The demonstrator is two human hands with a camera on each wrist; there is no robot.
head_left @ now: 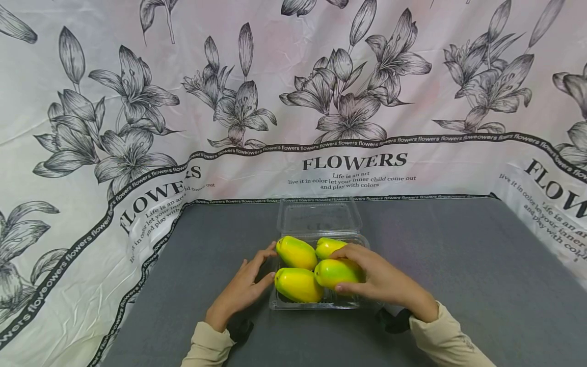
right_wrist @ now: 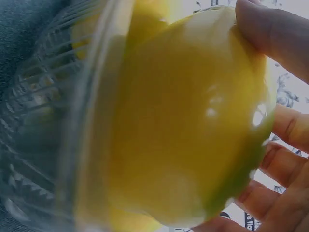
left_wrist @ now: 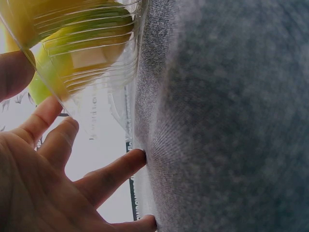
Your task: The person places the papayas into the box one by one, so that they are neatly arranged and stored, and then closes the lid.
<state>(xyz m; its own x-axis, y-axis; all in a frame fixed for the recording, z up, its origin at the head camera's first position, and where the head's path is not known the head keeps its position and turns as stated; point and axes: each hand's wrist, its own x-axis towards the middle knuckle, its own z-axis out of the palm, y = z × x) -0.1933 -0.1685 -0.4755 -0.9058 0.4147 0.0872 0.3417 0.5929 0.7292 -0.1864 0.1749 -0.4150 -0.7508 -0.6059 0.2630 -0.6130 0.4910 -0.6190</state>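
A clear plastic clamshell box (head_left: pixel 316 306) stands on the grey cloth with its lid (head_left: pixel 318 216) folded back. It holds several yellow-green mangoes. My right hand (head_left: pixel 353 267) grips the front right mango (head_left: pixel 331 275), fingers curled over its top and thumb at its near side. The right wrist view shows that mango (right_wrist: pixel 183 121) up close, with fingers (right_wrist: pixel 275 29) wrapped round it, above the ribbed box wall (right_wrist: pixel 48 121). My left hand (head_left: pixel 263 265) lies spread against the box's left side, by the back left mango (head_left: pixel 296 252) and the front left mango (head_left: pixel 298 284). Its fingertips (left_wrist: pixel 137 157) touch the cloth.
A grey cloth (head_left: pixel 458 265) covers the table. A white sheet printed with flowers (head_left: pixel 353 107) hangs behind and drapes down both sides. The fourth mango (head_left: pixel 327 246) lies at the box's back right.
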